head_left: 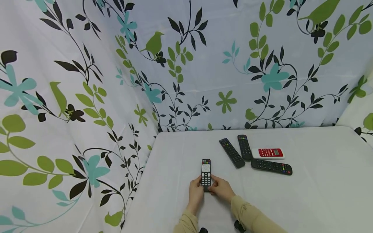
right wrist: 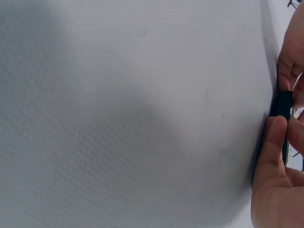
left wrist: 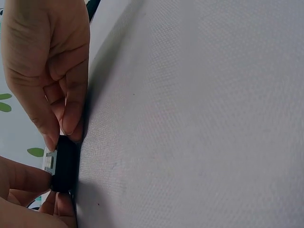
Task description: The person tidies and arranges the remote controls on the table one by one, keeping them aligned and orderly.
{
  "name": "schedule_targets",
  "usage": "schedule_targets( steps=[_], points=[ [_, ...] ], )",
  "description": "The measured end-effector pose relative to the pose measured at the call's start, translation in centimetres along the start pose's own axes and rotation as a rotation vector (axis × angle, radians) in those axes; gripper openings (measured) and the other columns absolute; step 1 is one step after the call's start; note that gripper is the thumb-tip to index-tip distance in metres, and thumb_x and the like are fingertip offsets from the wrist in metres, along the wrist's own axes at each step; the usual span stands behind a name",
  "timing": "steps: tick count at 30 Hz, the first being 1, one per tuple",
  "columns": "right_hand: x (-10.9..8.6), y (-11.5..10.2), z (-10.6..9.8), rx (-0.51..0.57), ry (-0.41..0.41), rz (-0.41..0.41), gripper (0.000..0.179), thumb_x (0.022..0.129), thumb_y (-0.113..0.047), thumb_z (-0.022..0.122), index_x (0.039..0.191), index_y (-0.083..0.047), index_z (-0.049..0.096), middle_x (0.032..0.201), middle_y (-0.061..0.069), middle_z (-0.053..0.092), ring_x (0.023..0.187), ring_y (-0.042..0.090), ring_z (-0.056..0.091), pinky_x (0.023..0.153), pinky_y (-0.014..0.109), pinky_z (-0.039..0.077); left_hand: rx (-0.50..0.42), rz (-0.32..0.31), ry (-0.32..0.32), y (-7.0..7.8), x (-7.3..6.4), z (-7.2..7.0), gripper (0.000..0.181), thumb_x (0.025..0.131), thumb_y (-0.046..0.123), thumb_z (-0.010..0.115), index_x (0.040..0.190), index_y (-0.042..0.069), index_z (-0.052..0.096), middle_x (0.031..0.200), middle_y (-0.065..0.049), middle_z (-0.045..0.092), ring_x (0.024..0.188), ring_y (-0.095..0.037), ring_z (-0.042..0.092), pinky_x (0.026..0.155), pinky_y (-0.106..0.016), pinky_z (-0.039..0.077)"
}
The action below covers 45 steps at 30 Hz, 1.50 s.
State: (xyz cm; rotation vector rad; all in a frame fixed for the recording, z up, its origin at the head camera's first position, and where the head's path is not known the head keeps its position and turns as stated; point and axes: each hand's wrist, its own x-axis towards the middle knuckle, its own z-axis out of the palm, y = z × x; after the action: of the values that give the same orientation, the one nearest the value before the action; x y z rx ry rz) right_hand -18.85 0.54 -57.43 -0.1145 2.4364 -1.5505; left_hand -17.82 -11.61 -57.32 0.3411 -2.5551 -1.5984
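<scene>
1. White fabric [head_left: 67,42], printed with green, turquoise and black leaves, flowers and birds, is hanging in folds left of and behind the white-covered bench [head_left: 320,187], whose cover is showing a fine woven texture.
2. The left hand [head_left: 196,193] is pinching the side of a slim black oblong remote with pale keys [head_left: 206,169].
3. That remote is pointing away from the person, keys upward, between both hands at the bench surface.
4. The right hand [head_left: 223,189] is pinching its opposite side near the lower end.
5. A long black remote [head_left: 232,153] is lying slanted.
6. A round-ended black remote [head_left: 244,146] is lying beside it.
7. A white remote with a red panel [head_left: 256,153] is lying crosswise above a black remote with coloured keys [head_left: 271,167].
</scene>
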Motion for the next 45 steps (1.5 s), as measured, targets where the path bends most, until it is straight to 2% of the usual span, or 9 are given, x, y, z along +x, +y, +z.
schedule_targets(
  steps=[6, 17, 25, 30, 36, 41, 43, 45],
  points=[
    [-0.1, 0.1, 0.3, -0.016, -0.016, -0.022, 0.061, 0.081, -0.011, 0.066, 0.136, 0.005, 0.042, 0.065, -0.001, 0.058, 0.054, 0.007, 0.051, 0.053, 0.021, 0.039, -0.042, -0.011, 0.024, 0.0, -0.2, 0.1, 0.05, 0.07, -0.014, 0.042, 0.117, -0.012, 0.057, 0.114, -0.027, 0.057, 0.112, -0.04, 0.051, 0.098, -0.053, 0.036],
    [0.8, 0.0, 0.4, -0.037, -0.016, -0.027, 0.061, 0.084, -0.013, 0.064, 0.138, 0.004, 0.04, 0.065, -0.002, 0.056, 0.054, 0.008, 0.048, 0.052, 0.02, 0.037, -0.055, 0.004, 0.012, 0.4, 0.6, -0.3, 0.05, 0.07, -0.013, 0.042, 0.118, -0.012, 0.057, 0.119, -0.028, 0.058, 0.118, -0.041, 0.05, 0.099, -0.052, 0.037],
    [1.1, -0.4, 0.1, -0.058, -0.007, -0.045, 0.059, 0.084, -0.011, 0.063, 0.136, 0.006, 0.04, 0.065, 0.0, 0.056, 0.054, 0.01, 0.048, 0.052, 0.021, 0.037, -0.044, -0.04, -0.012, 0.5, 1.0, -0.4, 0.047, 0.076, -0.009, 0.043, 0.121, -0.009, 0.055, 0.116, -0.024, 0.058, 0.106, -0.029, 0.051, 0.093, -0.046, 0.039],
    [0.9, -0.6, 0.1, -0.045, -0.029, -0.031, 0.06, 0.085, -0.012, 0.063, 0.137, 0.005, 0.039, 0.067, 0.0, 0.057, 0.055, 0.009, 0.049, 0.053, 0.021, 0.038, -0.037, -0.035, 0.002, 0.4, 0.8, -0.4, 0.047, 0.075, -0.01, 0.043, 0.121, -0.011, 0.055, 0.115, -0.026, 0.057, 0.105, -0.031, 0.051, 0.092, -0.046, 0.041],
    [0.4, -0.2, -0.4, -0.019, -0.053, -0.026, 0.059, 0.088, -0.016, 0.061, 0.138, 0.004, 0.038, 0.071, 0.001, 0.059, 0.058, 0.009, 0.052, 0.055, 0.022, 0.041, -0.089, -0.012, 0.011, 0.2, 0.6, -0.4, 0.048, 0.073, -0.009, 0.046, 0.12, -0.016, 0.052, 0.107, -0.026, 0.062, 0.089, -0.024, 0.056, 0.077, -0.028, 0.046],
    [0.0, 1.3, -2.0, 0.026, -0.039, -0.024, 0.054, 0.088, -0.017, 0.061, 0.134, 0.003, 0.043, 0.078, 0.002, 0.059, 0.063, 0.008, 0.058, 0.058, 0.024, 0.049, -0.102, -0.076, 0.093, -0.1, 0.4, -0.5, 0.044, 0.077, -0.002, 0.052, 0.12, -0.009, 0.056, 0.102, -0.02, 0.059, 0.089, -0.021, 0.055, 0.074, -0.027, 0.045],
    [0.0, 2.0, -3.0, 0.037, 0.006, 0.0, 0.049, 0.087, -0.016, 0.06, 0.132, 0.001, 0.047, 0.081, 0.003, 0.059, 0.064, 0.009, 0.058, 0.061, 0.025, 0.05, -0.099, -0.076, 0.148, 0.0, 0.3, -0.5, 0.04, 0.079, 0.0, 0.053, 0.119, -0.005, 0.058, 0.101, -0.016, 0.056, 0.087, -0.019, 0.053, 0.074, -0.028, 0.043],
    [0.2, 2.6, -4.5, 0.029, 0.057, 0.033, 0.046, 0.088, -0.017, 0.059, 0.13, 0.0, 0.048, 0.083, 0.003, 0.06, 0.066, 0.009, 0.058, 0.062, 0.025, 0.05, -0.129, -0.048, 0.195, 0.5, 0.3, -0.3, 0.038, 0.08, -0.002, 0.053, 0.118, -0.003, 0.059, 0.101, -0.015, 0.054, 0.085, -0.017, 0.051, 0.072, -0.026, 0.042]
  ],
)
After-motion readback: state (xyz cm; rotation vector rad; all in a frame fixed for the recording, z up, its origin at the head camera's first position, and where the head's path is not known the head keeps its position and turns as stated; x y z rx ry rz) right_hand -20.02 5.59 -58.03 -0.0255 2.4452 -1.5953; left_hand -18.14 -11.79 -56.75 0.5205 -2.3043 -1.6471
